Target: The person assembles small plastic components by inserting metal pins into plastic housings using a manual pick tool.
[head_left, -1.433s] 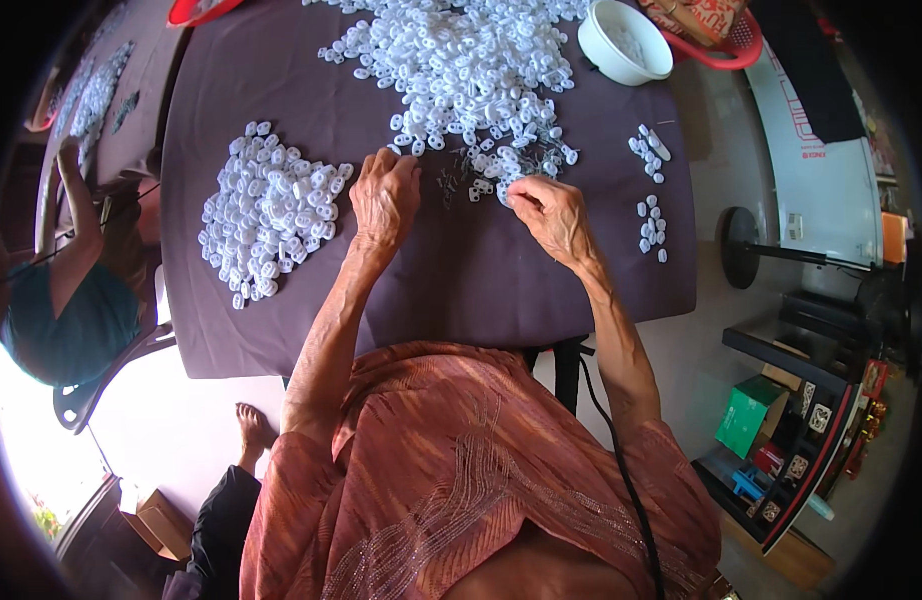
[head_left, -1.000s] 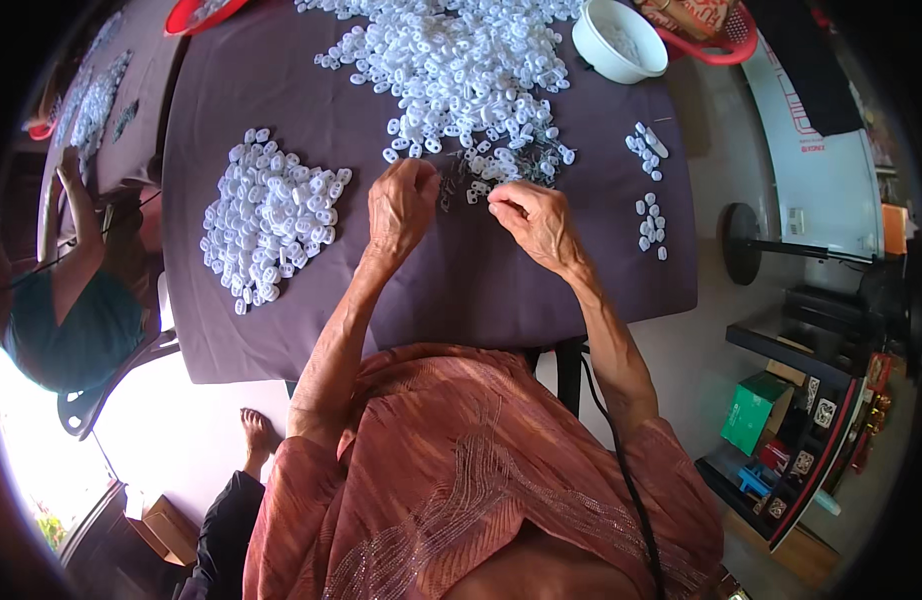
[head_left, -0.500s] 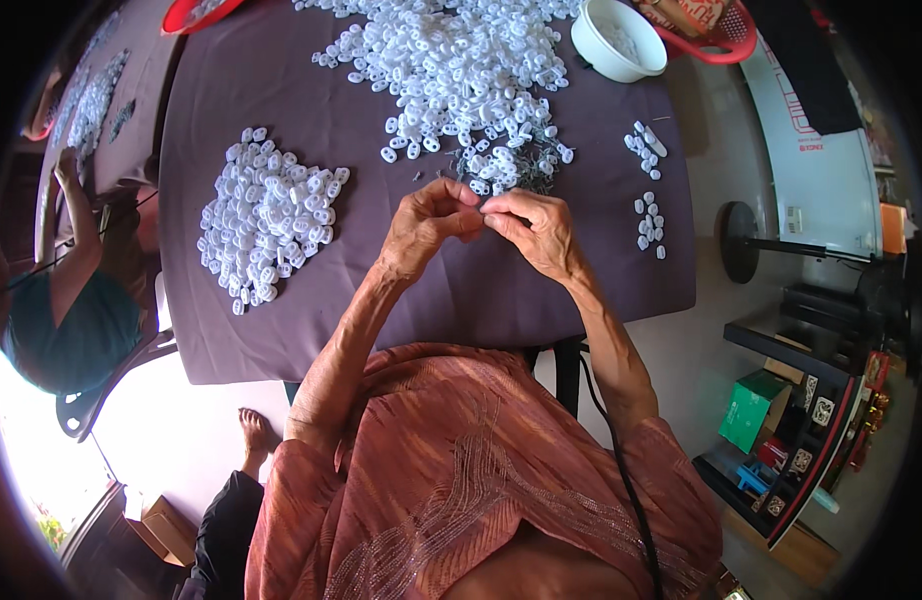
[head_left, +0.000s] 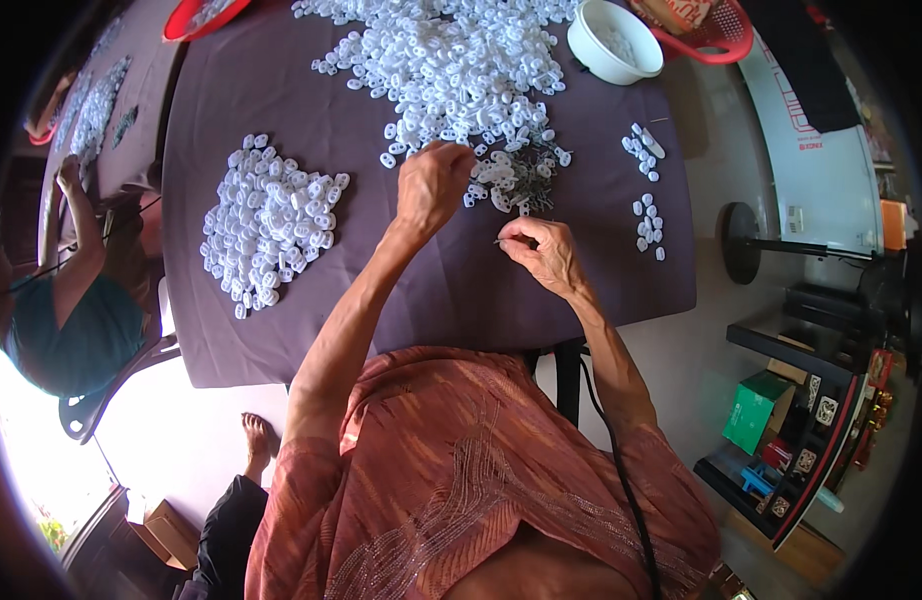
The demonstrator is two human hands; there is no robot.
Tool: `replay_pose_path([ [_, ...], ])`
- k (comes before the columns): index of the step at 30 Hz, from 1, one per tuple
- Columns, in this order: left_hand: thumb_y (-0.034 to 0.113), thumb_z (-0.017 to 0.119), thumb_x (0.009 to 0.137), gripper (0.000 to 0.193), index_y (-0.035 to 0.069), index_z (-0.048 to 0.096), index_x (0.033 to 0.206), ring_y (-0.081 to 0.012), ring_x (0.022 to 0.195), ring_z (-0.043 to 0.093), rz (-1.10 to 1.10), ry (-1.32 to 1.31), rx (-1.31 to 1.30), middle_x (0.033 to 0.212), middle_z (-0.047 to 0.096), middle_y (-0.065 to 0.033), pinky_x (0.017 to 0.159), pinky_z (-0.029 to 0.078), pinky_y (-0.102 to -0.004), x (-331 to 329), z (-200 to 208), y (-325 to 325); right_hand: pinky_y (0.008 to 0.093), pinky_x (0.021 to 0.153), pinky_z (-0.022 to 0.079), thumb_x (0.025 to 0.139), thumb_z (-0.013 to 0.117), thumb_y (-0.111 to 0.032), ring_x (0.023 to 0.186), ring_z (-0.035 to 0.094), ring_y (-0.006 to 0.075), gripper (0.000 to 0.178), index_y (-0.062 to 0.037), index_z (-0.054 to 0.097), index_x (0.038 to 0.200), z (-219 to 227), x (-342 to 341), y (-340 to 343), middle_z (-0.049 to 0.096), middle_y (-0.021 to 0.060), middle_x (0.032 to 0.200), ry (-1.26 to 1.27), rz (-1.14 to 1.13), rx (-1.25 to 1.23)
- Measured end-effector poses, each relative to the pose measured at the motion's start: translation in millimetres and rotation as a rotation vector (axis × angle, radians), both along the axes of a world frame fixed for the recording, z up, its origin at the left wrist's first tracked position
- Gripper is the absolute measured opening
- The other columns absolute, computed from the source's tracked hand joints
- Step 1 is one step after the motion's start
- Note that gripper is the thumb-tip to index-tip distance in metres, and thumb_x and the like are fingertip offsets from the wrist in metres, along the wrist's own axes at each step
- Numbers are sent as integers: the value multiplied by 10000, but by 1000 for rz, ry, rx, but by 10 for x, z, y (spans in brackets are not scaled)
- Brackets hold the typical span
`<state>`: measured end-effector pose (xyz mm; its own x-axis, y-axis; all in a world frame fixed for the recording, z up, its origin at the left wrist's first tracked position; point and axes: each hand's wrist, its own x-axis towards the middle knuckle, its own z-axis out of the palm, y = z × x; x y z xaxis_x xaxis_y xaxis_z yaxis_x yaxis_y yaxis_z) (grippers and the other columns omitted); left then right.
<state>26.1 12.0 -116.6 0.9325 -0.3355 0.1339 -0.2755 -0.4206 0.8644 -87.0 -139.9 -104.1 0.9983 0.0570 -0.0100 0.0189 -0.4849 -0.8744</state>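
Observation:
My right hand (head_left: 543, 252) is closed in a pinch above the cloth, with the tip of a small dark grey piece (head_left: 498, 241) poking out between thumb and forefinger. Farther forward, my left hand (head_left: 434, 182) reaches to the near edge of the big heap of white oval plastic pieces (head_left: 451, 75). Its fingers are curled together and their tips are hidden, so I cannot make out what is in them. Beside it lies a small pile of thin dark grey pieces (head_left: 531, 185), mixed with some white ovals.
A second heap of white ovals (head_left: 271, 220) lies to the left, and two small groups (head_left: 649, 222) lie to the right. At the back stand a white bowl (head_left: 613, 65) and red baskets (head_left: 716, 45). Another person (head_left: 71, 325) sits at the left.
My hands, fingertips together before, have parted. The left has gone forward to the big heap; the right has drawn slightly back with the small grey piece.

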Motion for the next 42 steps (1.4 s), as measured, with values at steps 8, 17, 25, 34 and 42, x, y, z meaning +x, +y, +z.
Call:
replay_pose_path([
  [8, 158, 547, 716, 112, 57, 592, 738, -310, 711, 562, -19, -347, 414, 737, 552, -120, 615, 445, -426, 254, -242, -359, 205, 591, 442, 807, 561, -65, 638, 553, 79, 81, 2, 588, 844, -1, 39, -77, 585, 32, 689, 86, -12, 144],
  [17, 73, 630, 738, 108, 3, 595, 812, -134, 641, 589, 0, 236, -164, 750, 625, -73, 631, 466, -245, 148, 192, -181, 231, 638, 463, 821, 550, -81, 649, 572, 114, 114, 20, 575, 868, 360, 384, -214, 592, 58, 699, 31, -147, 397],
  [25, 28, 604, 777, 141, -24, 583, 905, -151, 671, 594, -127, 879, -1083, 774, 607, -79, 669, 497, -269, -116, 593, -22, 221, 653, 453, 825, 555, -101, 675, 574, 104, 127, 16, 571, 872, 826, 569, -113, 605, 56, 722, -48, -107, 333],
  [34, 47, 568, 806, 101, -6, 576, 891, -158, 693, 584, -194, 832, -1168, 811, 607, -84, 683, 482, -287, -226, 894, 18, 214, 651, 436, 807, 576, -84, 716, 576, 90, 94, -3, 572, 855, 1212, 560, 4, 608, 43, 750, -299, -45, -28],
  [42, 46, 573, 804, 93, -7, 574, 881, -155, 708, 576, -175, 756, -1157, 816, 597, -68, 697, 476, -291, -285, 1021, 24, 228, 657, 451, 797, 579, -74, 723, 573, 92, 89, 6, 566, 834, 1354, 584, 51, 606, 49, 776, -368, 7, -71],
])
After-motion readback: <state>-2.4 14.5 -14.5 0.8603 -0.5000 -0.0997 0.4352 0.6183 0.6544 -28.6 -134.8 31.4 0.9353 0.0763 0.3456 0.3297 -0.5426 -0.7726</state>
